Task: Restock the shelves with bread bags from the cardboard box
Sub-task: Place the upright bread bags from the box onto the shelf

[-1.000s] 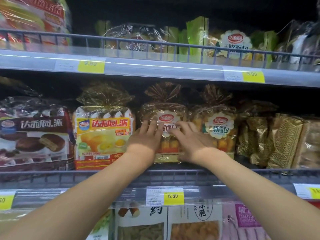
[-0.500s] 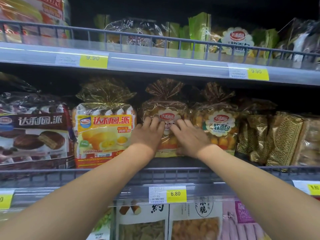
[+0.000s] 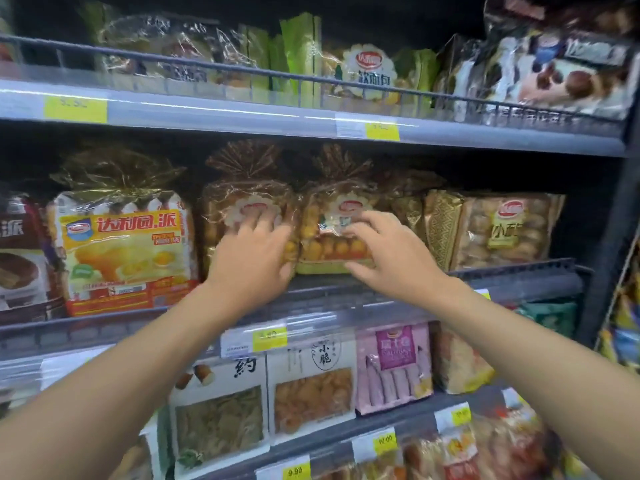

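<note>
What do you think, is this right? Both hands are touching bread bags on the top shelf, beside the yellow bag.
Not quite. The head view shows the left hand and right hand touching bread bags on the shelf below the top one, beside the yellow bag.
</note>
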`<state>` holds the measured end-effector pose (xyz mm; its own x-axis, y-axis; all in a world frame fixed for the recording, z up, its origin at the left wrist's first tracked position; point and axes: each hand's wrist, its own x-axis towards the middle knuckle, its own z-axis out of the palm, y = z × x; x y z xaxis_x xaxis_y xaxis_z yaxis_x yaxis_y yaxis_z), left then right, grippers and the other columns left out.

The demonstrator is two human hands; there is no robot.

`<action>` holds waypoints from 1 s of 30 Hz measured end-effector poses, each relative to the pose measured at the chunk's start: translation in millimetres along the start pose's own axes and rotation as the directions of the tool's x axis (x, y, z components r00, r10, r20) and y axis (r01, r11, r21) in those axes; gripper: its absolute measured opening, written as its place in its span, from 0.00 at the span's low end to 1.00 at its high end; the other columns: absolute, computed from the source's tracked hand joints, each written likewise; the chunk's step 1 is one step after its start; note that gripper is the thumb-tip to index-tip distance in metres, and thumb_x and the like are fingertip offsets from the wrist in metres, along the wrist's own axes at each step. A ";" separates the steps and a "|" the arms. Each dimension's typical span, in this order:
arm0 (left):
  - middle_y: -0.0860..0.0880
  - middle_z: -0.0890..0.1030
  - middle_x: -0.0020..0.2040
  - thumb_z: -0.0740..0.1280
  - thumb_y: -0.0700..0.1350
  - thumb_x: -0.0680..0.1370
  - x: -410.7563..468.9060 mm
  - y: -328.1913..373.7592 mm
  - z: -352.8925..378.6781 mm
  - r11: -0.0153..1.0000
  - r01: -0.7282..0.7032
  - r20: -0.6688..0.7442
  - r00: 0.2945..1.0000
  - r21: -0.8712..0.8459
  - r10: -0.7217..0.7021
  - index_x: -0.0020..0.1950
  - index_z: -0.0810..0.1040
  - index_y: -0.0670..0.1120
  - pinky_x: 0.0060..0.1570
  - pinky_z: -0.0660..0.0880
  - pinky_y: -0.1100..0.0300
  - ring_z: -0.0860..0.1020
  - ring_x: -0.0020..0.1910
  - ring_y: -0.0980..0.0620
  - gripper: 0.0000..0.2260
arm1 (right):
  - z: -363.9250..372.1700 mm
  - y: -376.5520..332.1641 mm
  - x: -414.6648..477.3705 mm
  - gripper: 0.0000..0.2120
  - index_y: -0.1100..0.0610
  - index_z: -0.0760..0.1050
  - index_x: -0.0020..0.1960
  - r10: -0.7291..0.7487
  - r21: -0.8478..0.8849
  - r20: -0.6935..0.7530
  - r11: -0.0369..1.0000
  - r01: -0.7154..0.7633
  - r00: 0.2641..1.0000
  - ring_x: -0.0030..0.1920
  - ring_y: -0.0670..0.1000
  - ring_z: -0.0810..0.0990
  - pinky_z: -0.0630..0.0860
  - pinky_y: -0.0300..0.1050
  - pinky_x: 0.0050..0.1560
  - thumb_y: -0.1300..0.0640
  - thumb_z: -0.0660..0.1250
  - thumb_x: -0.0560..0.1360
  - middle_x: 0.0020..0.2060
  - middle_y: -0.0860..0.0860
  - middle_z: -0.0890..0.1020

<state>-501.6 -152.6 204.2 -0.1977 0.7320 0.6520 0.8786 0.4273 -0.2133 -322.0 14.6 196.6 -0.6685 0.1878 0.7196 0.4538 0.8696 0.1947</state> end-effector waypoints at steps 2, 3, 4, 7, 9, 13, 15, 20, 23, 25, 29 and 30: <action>0.42 0.68 0.76 0.68 0.56 0.76 -4.4 28.8 -1.4 0.996 -0.076 -0.040 0.996 -0.040 0.074 0.76 0.67 0.49 0.65 0.72 0.40 0.67 0.74 0.38 0.31 | -16.1 15.5 -34.0 0.27 0.50 0.73 0.69 0.034 0.009 -0.010 0.999 -0.034 0.999 0.68 0.56 0.71 0.77 0.58 0.60 0.41 0.71 0.73 0.67 0.52 0.74; 0.42 0.67 0.77 0.68 0.57 0.76 -7.4 49.9 -2.0 0.989 -0.125 -0.060 0.991 -0.077 0.120 0.78 0.66 0.49 0.69 0.69 0.41 0.64 0.76 0.39 0.32 | -25.6 24.6 -56.2 0.27 0.50 0.73 0.69 0.063 -0.003 -0.001 0.998 -0.063 0.998 0.69 0.56 0.70 0.77 0.58 0.61 0.40 0.70 0.73 0.68 0.52 0.73; 0.43 0.65 0.79 0.69 0.57 0.76 -10.6 71.7 -1.9 0.978 -0.174 -0.086 0.982 -0.112 0.165 0.78 0.65 0.50 0.72 0.66 0.42 0.61 0.79 0.39 0.32 | -34.7 33.2 -78.7 0.28 0.49 0.73 0.69 0.097 -0.022 0.016 0.995 -0.097 0.995 0.70 0.55 0.70 0.76 0.58 0.62 0.39 0.70 0.73 0.69 0.51 0.72; 0.43 0.65 0.79 0.71 0.57 0.75 -22.2 143.7 3.3 0.926 -0.313 -0.141 0.947 -0.212 0.288 0.78 0.67 0.49 0.73 0.65 0.42 0.59 0.80 0.39 0.33 | -64.4 57.4 -155.0 0.29 0.48 0.73 0.69 0.198 -0.093 0.063 0.977 -0.192 0.978 0.70 0.55 0.69 0.75 0.58 0.62 0.37 0.68 0.72 0.69 0.51 0.72; 0.41 0.66 0.78 0.73 0.55 0.73 -34.5 194.5 12.3 0.865 -0.404 -0.167 0.914 -0.298 0.369 0.76 0.70 0.48 0.72 0.66 0.40 0.61 0.79 0.38 0.34 | -85.3 70.1 -210.4 0.29 0.49 0.74 0.68 0.280 -0.151 0.103 0.953 -0.263 0.955 0.70 0.56 0.70 0.76 0.58 0.60 0.38 0.70 0.72 0.69 0.52 0.73; 0.40 0.67 0.77 0.72 0.54 0.73 -72.9 294.0 27.0 0.720 -0.524 -0.186 0.847 -0.455 0.499 0.75 0.71 0.47 0.71 0.69 0.37 0.63 0.78 0.36 0.32 | -129.0 85.2 -322.0 0.28 0.50 0.75 0.67 0.472 -0.241 0.169 0.871 -0.428 0.865 0.69 0.56 0.71 0.76 0.57 0.60 0.38 0.70 0.71 0.68 0.52 0.73; 0.41 0.67 0.77 0.69 0.56 0.73 -97.5 337.7 32.0 0.648 -0.555 -0.171 0.812 -0.521 0.558 0.75 0.70 0.48 0.69 0.71 0.37 0.63 0.77 0.37 0.31 | -151.4 88.2 -375.7 0.27 0.49 0.75 0.66 0.572 -0.270 0.200 0.813 -0.517 0.796 0.69 0.57 0.71 0.75 0.59 0.62 0.38 0.72 0.71 0.68 0.53 0.73; 0.43 0.66 0.78 0.71 0.58 0.73 -151.2 423.7 53.0 0.495 -0.572 -0.057 0.690 -0.654 0.722 0.77 0.67 0.52 0.71 0.69 0.40 0.63 0.78 0.39 0.34 | -208.6 73.3 -497.9 0.26 0.47 0.72 0.68 0.823 -0.330 0.210 0.567 -0.755 0.527 0.71 0.56 0.69 0.72 0.60 0.66 0.39 0.71 0.73 0.70 0.52 0.70; 0.47 0.66 0.79 0.66 0.62 0.76 -169.5 459.4 68.4 0.483 -0.470 0.113 0.619 -0.739 0.777 0.80 0.62 0.54 0.72 0.68 0.43 0.64 0.77 0.43 0.34 | -235.2 51.8 -562.4 0.26 0.45 0.72 0.68 0.935 -0.342 0.155 0.354 -0.870 0.319 0.70 0.51 0.69 0.72 0.57 0.67 0.38 0.70 0.73 0.70 0.47 0.70; 0.46 0.65 0.79 0.66 0.63 0.78 -179.9 477.5 85.2 0.499 -0.360 0.260 0.541 -0.788 0.800 0.82 0.58 0.54 0.70 0.69 0.46 0.67 0.76 0.42 0.36 | -246.4 34.6 -602.9 0.28 0.46 0.70 0.70 0.977 -0.357 0.130 0.205 -0.911 0.168 0.69 0.50 0.71 0.74 0.54 0.64 0.38 0.71 0.73 0.69 0.45 0.70; 0.44 0.66 0.80 0.67 0.63 0.78 -202.4 505.8 114.5 0.539 -0.145 0.454 0.385 -0.830 0.803 0.83 0.56 0.49 0.71 0.69 0.49 0.69 0.76 0.43 0.39 | -256.3 -1.7 -664.7 0.41 0.42 0.65 0.73 0.990 -0.446 0.080 -0.071 -0.892 -0.119 0.68 0.53 0.74 0.76 0.57 0.62 0.27 0.68 0.66 0.69 0.47 0.72; 0.43 0.65 0.80 0.68 0.63 0.78 -208.5 511.6 122.6 0.548 -0.091 0.486 0.358 -0.831 0.797 0.83 0.56 0.48 0.72 0.68 0.50 0.69 0.76 0.43 0.39 | -257.0 -8.8 -675.9 0.45 0.42 0.64 0.74 0.980 -0.444 0.072 -0.135 -0.886 -0.186 0.68 0.53 0.74 0.76 0.58 0.62 0.23 0.67 0.63 0.70 0.48 0.72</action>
<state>-64.2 -21.6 -130.0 0.4182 0.8607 -0.2905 0.8610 -0.2736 0.4287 277.3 -237.4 -120.2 0.5262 0.8503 0.0090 0.7924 -0.4865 -0.3681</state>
